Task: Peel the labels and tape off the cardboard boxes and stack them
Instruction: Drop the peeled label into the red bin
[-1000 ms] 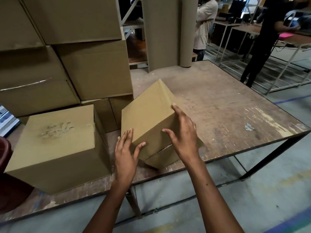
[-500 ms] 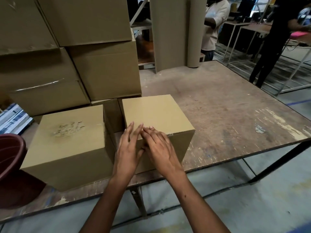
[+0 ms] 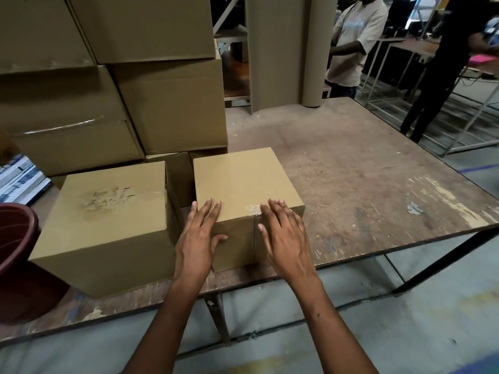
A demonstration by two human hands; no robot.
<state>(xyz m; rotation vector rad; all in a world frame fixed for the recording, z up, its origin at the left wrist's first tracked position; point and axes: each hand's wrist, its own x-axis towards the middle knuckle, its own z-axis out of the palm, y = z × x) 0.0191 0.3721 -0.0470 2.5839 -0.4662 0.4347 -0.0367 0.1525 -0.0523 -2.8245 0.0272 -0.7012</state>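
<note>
Tape (image 3: 253,209) partly under right hand (image 3: 283,233); box (image 3: 237,182) front mostly hidden.

No legible text anywhere. Pale shirt (image 3: 356,31) of the person beyond the table's far edge carries a chest print, too blurred to read. Cardboard boxes show no readable markings.

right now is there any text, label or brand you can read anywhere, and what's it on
None can be read.
Pale shirt of the person behind the table: faint chest print, too blurred.
Larger box: torn label residue on top, no words left.
Small box under both hands: clear tape only.
</note>
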